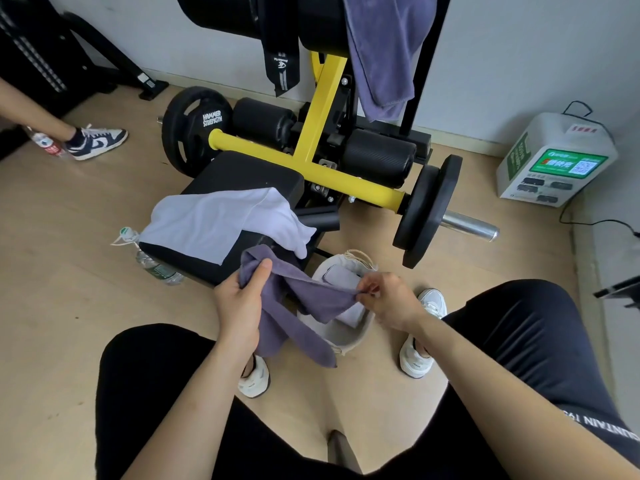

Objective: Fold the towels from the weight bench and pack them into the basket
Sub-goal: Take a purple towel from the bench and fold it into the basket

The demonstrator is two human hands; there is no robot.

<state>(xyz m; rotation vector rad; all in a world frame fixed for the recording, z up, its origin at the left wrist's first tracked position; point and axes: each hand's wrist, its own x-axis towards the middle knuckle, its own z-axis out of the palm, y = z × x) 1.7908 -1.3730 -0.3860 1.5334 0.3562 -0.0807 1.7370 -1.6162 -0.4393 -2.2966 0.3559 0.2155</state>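
A purple towel [304, 299] stretches between my hands above the floor. My left hand [242, 303] grips its bunched left end, and my right hand [388, 299] pinches its right corner. Loose ends of it hang down over the basket's near side. The white fabric basket [346, 337] stands on the floor between my feet, with a folded pale towel [341, 277] inside. A white towel [221, 223] lies spread over the black seat pad [242, 171] of the weight bench. Another purple towel [384, 53] hangs from the bench's upper pad.
Yellow bench frame [322, 133] with black weight plates [194, 129] and a steel bar end [467, 226] stands behind the basket. A water bottle [152, 261] lies left of the seat. A white charging box [554, 161] sits at right. Another person's shoe [97, 142] is far left.
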